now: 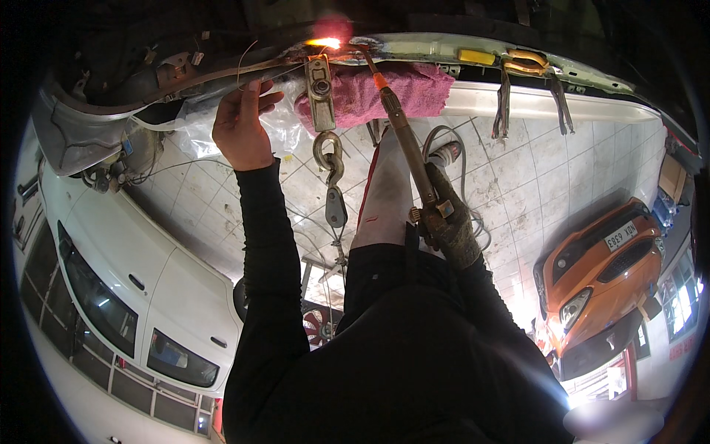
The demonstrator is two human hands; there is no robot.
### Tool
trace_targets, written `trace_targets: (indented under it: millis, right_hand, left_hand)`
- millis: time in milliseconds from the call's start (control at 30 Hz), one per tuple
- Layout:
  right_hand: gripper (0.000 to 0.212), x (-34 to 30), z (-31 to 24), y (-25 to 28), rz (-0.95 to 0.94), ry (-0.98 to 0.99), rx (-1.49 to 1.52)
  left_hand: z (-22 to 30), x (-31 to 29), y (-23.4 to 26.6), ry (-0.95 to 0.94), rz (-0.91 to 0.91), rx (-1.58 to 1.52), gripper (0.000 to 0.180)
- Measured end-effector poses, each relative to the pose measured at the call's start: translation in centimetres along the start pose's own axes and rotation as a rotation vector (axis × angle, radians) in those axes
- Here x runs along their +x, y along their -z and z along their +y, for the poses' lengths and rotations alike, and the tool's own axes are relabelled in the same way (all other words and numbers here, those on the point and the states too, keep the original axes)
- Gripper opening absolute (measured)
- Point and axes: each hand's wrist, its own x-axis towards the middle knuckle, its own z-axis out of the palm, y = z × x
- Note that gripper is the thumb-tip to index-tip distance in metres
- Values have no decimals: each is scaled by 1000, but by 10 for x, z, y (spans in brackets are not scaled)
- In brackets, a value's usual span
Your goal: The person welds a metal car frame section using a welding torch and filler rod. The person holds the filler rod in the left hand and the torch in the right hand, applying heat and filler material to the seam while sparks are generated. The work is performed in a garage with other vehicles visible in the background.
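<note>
My left hand point(246, 124), bare, pinches a thin bent metal rod point(288, 72). One end curls up beyond my fingers; the other runs toward the bright flame at the car body's edge point(414, 49). In a dirty work glove, my right hand point(451, 226) is wrapped round the handle of a gas welding torch point(405, 137). Its nozzle points up to the glowing spot on the metal. Between my hands, a metal pull clamp point(321, 96) is attached at the edge, with a hook point(328, 153) and a pulley block point(336, 207) below it.
A pink cloth point(414, 92) and clear plastic sheet point(203, 122) lie beneath the edge. Yellow-handled pliers point(526, 62) and a yellow object point(475, 57) rest at right. A hose point(464, 174) loops across the tiled floor. A white car point(159, 274) stands left, an orange car point(603, 274) right.
</note>
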Motion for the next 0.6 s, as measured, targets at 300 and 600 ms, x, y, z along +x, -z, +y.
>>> trace_targets:
  millis: [300, 600]
  right_hand:
    - [77, 1, 2, -1, 11, -28, -27]
    - [70, 0, -9, -2, -5, -73, 40]
  left_hand:
    - [-1, 1, 1, 1, -4, -3, 23]
    - [-1, 0, 1, -2, 3, 5, 22]
